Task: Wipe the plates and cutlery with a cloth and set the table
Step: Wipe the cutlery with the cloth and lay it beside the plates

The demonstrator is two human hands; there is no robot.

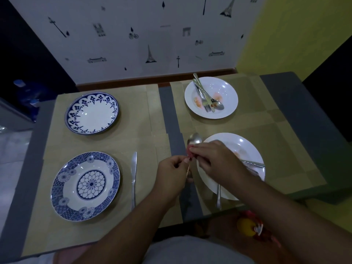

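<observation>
Nowhere on the plates, cutlery or mats can any lettering be read; the wall behind the table carries only small printed drawings of towers and bicycles.

Taking the near white plate point(245, 147) as landmark: the right hand point(213, 159) hangs over its left rim, fingers curled tight around a small red cloth point(190, 153) pinched against a spoon point(194, 139), whose bowl sticks up just beyond the fingertips. The left hand point(172, 175) sits just left of the plate, thumb and forefinger closed on the lower end of the spoon's handle. More cutlery lies on the plate, partly hidden by the right forearm, and one handle point(219, 197) juts over its near rim.

Beyond that plate, well apart from it, stands a second white plate point(228, 92) holding a fork, a knife and a spoon in a bundle point(206, 99), with orange smears beside them. Left of the landmark, a table knife point(134, 178) lies on the mat, and just left of that knife is a blue patterned plate point(85, 185). Farther back on that side rests a blue-rimmed white plate point(92, 113).

Tan placemats point(142, 121) cover most of the grey table point(171, 111). Bare mat lies open between the knife and the landmark plate, and a grey strip runs down the middle.
</observation>
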